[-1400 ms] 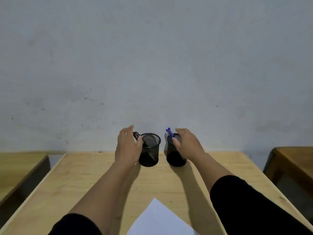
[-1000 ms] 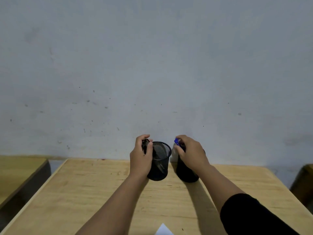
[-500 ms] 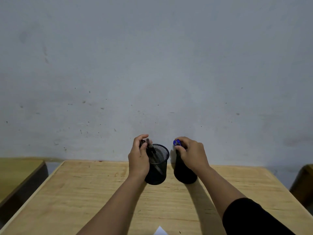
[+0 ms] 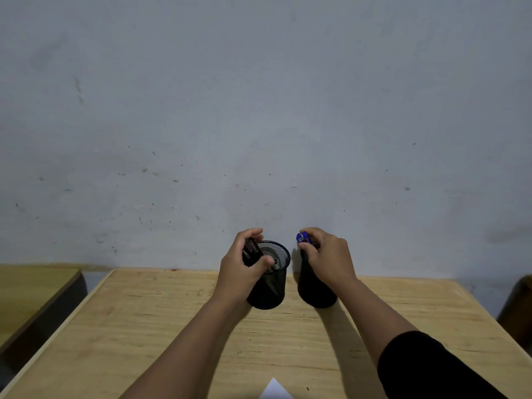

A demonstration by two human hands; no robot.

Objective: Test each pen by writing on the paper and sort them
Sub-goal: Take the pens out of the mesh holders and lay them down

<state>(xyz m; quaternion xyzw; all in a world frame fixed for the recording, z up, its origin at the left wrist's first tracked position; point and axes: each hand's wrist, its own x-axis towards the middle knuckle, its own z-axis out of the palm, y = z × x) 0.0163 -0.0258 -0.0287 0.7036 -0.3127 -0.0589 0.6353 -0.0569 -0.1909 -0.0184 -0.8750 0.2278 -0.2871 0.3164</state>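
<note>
Two black mesh pen cups stand side by side at the far edge of the wooden table [image 4: 178, 335]. My left hand [image 4: 240, 269] is closed around dark pens [image 4: 251, 250] at the rim of the left cup [image 4: 272, 289], with their tips down inside it. My right hand [image 4: 326, 257] covers the top of the right cup [image 4: 315, 293] and grips a blue pen [image 4: 302, 238] whose end sticks out above my fingers. Only a white corner of the paper [image 4: 273, 391] shows at the bottom edge.
A grey wall rises right behind the cups. Another wooden desk [image 4: 31, 295] stands to the left across a gap, and a dark brown piece of furniture [image 4: 518, 306] sits at the right edge.
The camera tilted up, so the paper dropped almost out of view. My left hand lowered the dark pens into the left cup. My right hand stayed over the right cup with the blue pen.
</note>
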